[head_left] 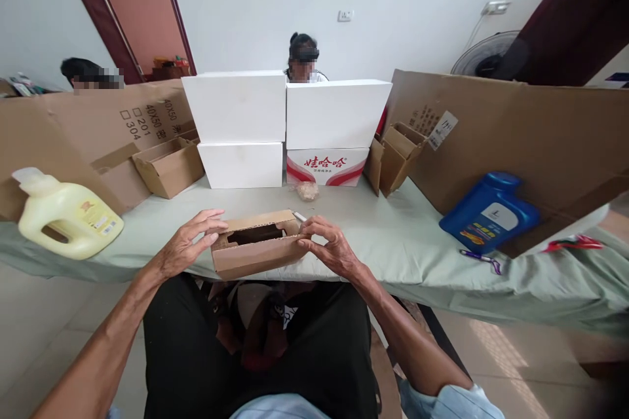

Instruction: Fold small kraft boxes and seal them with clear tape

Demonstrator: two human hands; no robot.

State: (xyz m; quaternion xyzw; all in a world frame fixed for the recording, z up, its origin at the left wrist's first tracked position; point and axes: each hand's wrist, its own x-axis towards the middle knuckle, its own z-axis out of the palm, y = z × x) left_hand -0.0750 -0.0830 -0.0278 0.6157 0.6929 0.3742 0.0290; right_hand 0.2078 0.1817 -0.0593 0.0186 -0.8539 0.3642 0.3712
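Note:
A small brown cardboard box sits near the front edge of the cloth-covered table, its top open onto a dark inside. At its left end, my left hand has thumb and fingers on the edge. My right hand pinches the right end between thumb and fingers. A thin white stick-like item shows just beyond the right fingers; its kind is unclear. Behind the box lies a small clear plastic bundle. The contents of the box are hidden in shadow.
White boxes are stacked at the back, with a person behind. A yellow jug lies left, a blue bottle right. Open brown cartons and large cardboard panels flank the table. A purple item lies near the right edge.

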